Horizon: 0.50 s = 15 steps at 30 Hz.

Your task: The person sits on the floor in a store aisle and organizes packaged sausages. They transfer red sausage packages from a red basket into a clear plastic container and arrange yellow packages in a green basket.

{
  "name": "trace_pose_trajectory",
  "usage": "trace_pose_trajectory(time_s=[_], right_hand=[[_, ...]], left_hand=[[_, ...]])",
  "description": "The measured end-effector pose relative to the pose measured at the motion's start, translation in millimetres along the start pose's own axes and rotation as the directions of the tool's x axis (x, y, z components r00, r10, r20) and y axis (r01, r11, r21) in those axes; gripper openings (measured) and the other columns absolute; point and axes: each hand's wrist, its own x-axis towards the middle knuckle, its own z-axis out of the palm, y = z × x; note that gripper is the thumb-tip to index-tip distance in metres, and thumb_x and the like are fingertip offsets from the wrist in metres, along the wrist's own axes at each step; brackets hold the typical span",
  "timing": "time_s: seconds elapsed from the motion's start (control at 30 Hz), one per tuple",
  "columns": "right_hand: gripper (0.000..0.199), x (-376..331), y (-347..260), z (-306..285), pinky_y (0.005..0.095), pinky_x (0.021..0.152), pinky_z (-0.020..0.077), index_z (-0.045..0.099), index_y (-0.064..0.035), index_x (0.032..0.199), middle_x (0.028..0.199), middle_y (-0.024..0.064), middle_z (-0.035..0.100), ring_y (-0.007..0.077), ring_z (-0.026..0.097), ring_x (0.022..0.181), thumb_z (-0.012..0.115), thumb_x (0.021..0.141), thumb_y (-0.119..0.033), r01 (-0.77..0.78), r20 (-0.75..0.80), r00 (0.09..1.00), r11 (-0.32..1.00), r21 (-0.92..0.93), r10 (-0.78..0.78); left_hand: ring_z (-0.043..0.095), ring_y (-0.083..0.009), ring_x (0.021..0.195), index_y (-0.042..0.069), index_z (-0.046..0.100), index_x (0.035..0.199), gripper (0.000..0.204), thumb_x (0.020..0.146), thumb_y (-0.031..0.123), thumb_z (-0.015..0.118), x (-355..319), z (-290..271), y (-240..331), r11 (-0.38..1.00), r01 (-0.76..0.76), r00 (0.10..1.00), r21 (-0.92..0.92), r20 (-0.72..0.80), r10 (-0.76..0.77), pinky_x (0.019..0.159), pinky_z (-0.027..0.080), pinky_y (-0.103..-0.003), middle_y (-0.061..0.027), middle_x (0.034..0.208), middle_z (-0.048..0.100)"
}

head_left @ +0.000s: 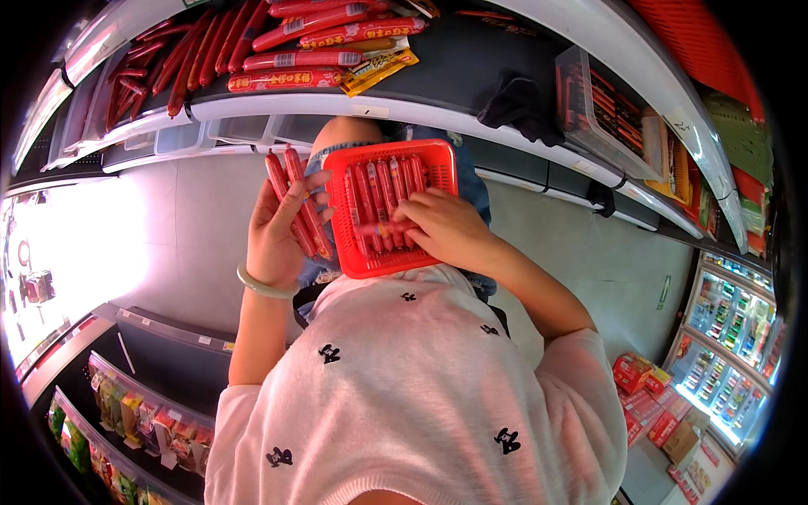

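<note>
Sausages in red wrappers (374, 198) lie side by side in a red plastic basket (455, 172), which sits over the wearer's lap, and that is where I see the handling centred. Above that row, the right hand (442, 223) reaches in with its fingers bent and closed, as far as I can judge, on one crosswise sausage (380, 228), slightly blurred, lying over the others. Outside the basket's left side, the left hand (282, 215) grips a pair of sausages (315, 231), slanted and upright-ish, its thumb across them and its other fingertips spread close to the rim; whether they touch it I can't tell. As for progress, I'd call the row in the basket largely filled and fairly orderly, while the held pair is outside it and the crosswise one is not lined up with the rest. Ahead of me, plenty more remain on the dark shelf (463, 71): a loose heap of red sausages (202, 55), with a yellow packet (380, 71) at its near end. Farther right on that shelf are a black cloth (523, 109) and a clear bin (581, 126) of slim dark packs. Below and around I get a grey tiled floor (547, 227), shop racks with hanging packets (151, 421) behind on the left, red cartons (644, 408) and a lit glass-front cooler (724, 324) behind on the right, and strong white glare along the left edge.
</note>
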Motion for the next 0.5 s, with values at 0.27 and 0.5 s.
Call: trace_pose_trajectory(time_s=[0.27, 0.5], right_hand=[[0.02, -27.7, 8.1, 20.1, 0.0379, 0.078, 0.0488, 0.069, -0.0126, 0.099, 0.091, 0.0024, 0.063, 0.0236, 0.06, 0.089, 0.066, 0.079, -0.015, 0.191, 0.076, 0.981, 0.96, -0.205, -0.179], [0.014, -22.2, -4.7, -62.2, 0.0374, 0.063, 0.0518, 0.069, -0.0137, 0.097, 0.087, 0.0032, 0.063, 0.0235, 0.064, 0.072, 0.064, 0.089, -0.024, 0.094, -0.358, 0.929, 0.996, -0.012, -0.092]], left_hand=[[0.062, -0.0125, 0.089, 0.003, 0.059, 0.118, 0.03, 0.093, 0.019, 0.064, 25.2, 24.2, -11.1, 0.585, -0.17, 0.904, 0.793, 0.361, -0.227, 0.074, 0.05, -0.028, -0.0083, 0.096, 0.063], [0.063, -0.0318, 0.1, 0.005, 0.06, 0.119, 0.035, 0.086, 0.016, 0.065, 41.3, 32.5, -69.7, 0.014, -0.586, 0.784, 0.811, 0.571, -0.243, 0.083, 0.052, -0.041, -0.0158, 0.105, 0.061]])
